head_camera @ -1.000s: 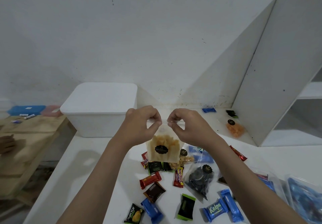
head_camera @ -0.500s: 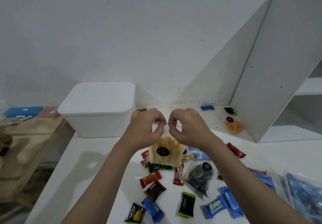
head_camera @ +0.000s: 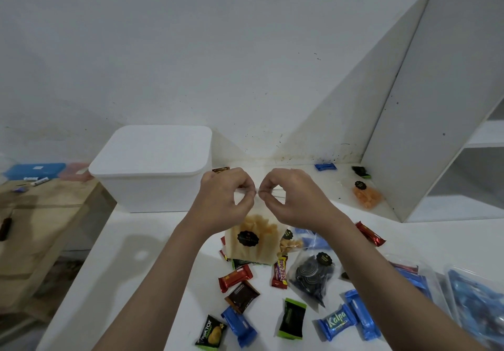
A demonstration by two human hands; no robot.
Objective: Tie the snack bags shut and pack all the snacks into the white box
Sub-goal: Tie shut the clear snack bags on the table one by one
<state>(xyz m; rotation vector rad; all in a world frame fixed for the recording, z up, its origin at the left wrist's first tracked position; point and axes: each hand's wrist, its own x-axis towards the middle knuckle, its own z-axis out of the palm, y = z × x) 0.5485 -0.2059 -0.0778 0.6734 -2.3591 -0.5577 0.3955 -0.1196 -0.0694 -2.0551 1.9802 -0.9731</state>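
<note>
Pinching the chip bag [head_camera: 249, 237] mouth shut — early in the task.

Holding the bag above the table's [head_camera: 131, 255] middle, left hand [head_camera: 222, 196] and right hand [head_camera: 293, 196] each gripping its top edge between thumb and fingertips, almost touching. Not tied yet. Leaving the cookie bag [head_camera: 311, 275], far-right orange bag [head_camera: 365, 195] and loose bars [head_camera: 236, 277] unpacked — white box [head_camera: 152, 170], far left, lid on.

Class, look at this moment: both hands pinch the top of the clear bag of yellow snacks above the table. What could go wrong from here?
1. The left hand and right hand pinch only the top edge of the snack bag; a slip could drop it onto the wrapped candies below.
2. The white box has its lid on, so packing may stall.
</note>
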